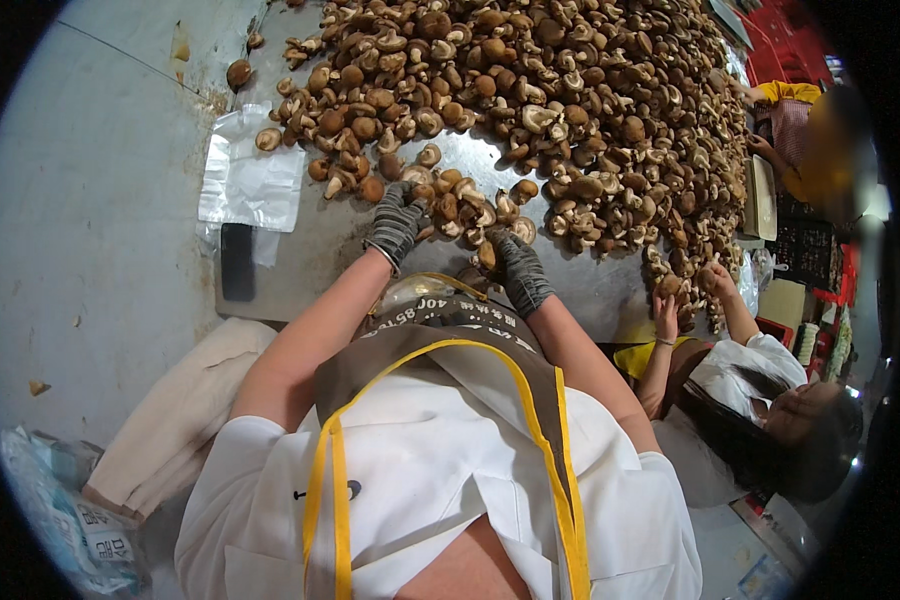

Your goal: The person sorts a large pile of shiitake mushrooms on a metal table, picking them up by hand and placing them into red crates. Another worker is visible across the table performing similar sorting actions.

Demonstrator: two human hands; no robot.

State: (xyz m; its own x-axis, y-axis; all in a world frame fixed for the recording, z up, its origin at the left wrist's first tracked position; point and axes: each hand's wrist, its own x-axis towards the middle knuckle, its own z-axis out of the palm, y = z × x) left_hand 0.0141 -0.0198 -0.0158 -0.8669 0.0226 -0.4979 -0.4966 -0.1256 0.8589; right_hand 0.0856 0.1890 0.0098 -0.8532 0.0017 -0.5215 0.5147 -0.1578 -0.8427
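A small cluster of brown-capped shiitake mushrooms (pixel 460 207) lies on the metal table in front of me, close to a large heap. At the cluster's left side is my left hand (pixel 398 222), in a grey striped glove, its fingers curled against mushrooms at its tips. My right hand (pixel 520 270), in a matching glove, is closed on a mushroom (pixel 487 256) at the near right of the cluster. Its palm faces away, so part of the grip is hidden.
The big mushroom heap (pixel 570 100) spreads over the table's far and right parts. A clear plastic bag (pixel 252 170) and a dark phone-like slab (pixel 237 262) lie at the left. To my right, a person's hands (pixel 667 315) handle mushrooms; another person in yellow (pixel 795 130) is farther off.
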